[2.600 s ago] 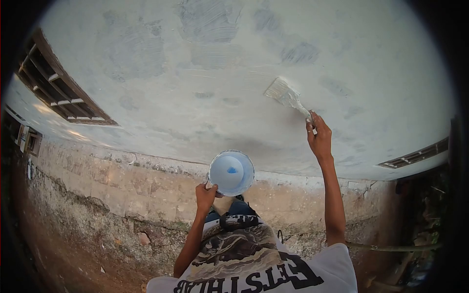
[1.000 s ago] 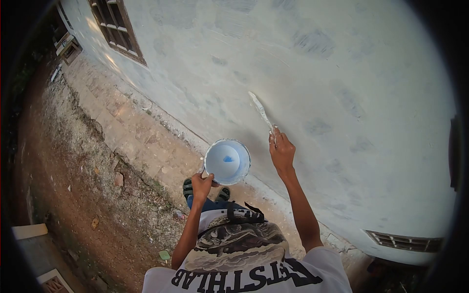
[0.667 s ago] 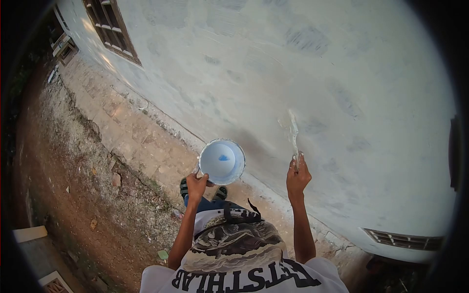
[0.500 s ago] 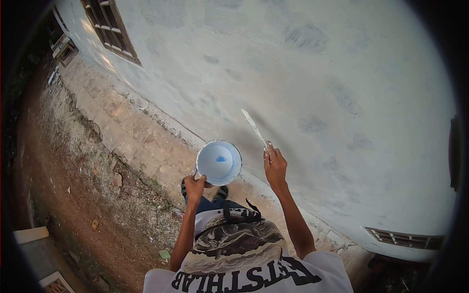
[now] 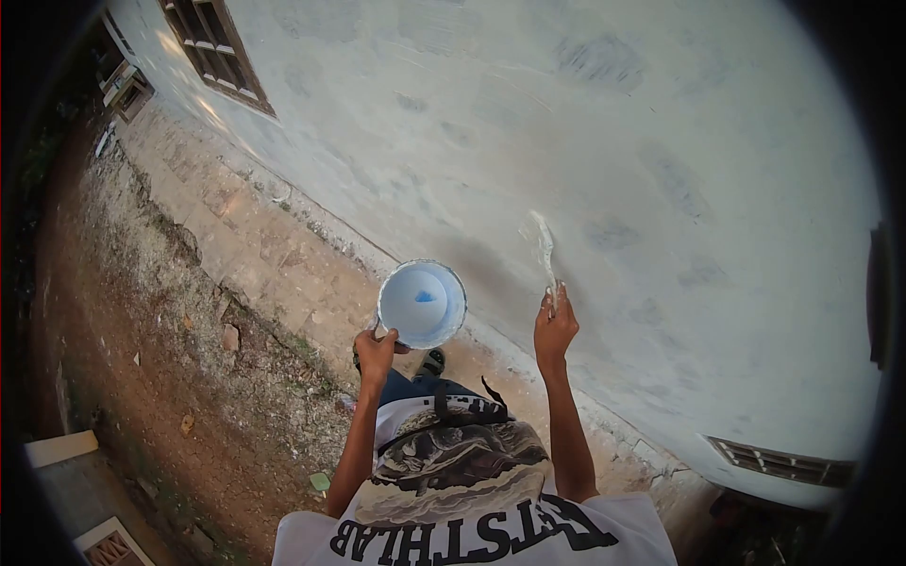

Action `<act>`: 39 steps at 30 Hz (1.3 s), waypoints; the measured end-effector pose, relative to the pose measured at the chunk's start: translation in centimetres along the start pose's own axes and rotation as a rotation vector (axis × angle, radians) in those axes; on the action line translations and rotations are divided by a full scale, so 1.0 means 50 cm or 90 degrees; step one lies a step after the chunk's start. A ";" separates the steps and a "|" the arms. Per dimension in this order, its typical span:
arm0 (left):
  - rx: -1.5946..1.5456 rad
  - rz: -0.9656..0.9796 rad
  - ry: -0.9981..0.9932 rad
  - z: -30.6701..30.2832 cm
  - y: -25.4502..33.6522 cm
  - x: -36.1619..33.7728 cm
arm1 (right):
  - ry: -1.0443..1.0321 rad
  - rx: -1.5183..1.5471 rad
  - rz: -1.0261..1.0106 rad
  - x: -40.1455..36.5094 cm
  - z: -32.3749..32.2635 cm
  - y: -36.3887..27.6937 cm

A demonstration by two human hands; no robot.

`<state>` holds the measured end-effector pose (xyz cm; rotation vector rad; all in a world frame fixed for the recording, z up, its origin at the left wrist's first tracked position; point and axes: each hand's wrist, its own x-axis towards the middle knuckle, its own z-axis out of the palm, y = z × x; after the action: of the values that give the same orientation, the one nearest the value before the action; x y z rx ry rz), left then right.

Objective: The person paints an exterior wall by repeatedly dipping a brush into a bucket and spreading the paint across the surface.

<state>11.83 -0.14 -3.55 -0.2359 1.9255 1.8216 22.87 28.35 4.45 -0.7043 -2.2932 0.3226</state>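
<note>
My left hand (image 5: 377, 353) grips the rim of a round bucket (image 5: 389, 312), thumb over the edge and fingers beneath. Its inside is pale blue-white, with a brighter blue spot near the middle, and the rim is crusted white. In my right hand (image 5: 557, 332) is a narrow putty knife (image 5: 543, 242), smeared with white along its length, its tip pointing up and away from me. The knife overlaps the pale wall (image 5: 491, 141) in this view, to the right of the bucket.
Greyish patches mark the wall, which holds a wooden-framed window (image 5: 219, 52) and a low vent-like opening (image 5: 781, 462). A worn paved strip (image 5: 255, 236) runs along its base, beside bare soil (image 5: 142, 377). Near the left edge stands a small wooden bench (image 5: 129, 94).
My right hand has moved right and slightly down, and the putty knife has turned more upright, showing a broader side. The bucket has risen slightly in view.
</note>
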 end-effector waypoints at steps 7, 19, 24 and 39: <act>0.020 0.058 -0.038 0.039 0.012 0.024 | -0.095 0.161 0.137 -0.103 -0.092 -0.046; 0.081 0.106 -0.096 0.079 0.004 0.020 | -0.447 -0.116 -0.032 -0.115 0.156 -0.144; 0.110 0.119 -0.095 0.086 -0.026 0.026 | -0.551 -0.021 -0.021 -0.113 0.173 -0.155; 0.053 0.061 -0.107 0.080 -0.015 0.060 | -0.513 0.521 0.586 -0.073 0.092 -0.076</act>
<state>10.40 4.28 -5.57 0.0377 1.9179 1.7549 20.38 23.05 0.69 -1.2566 -1.9854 2.1302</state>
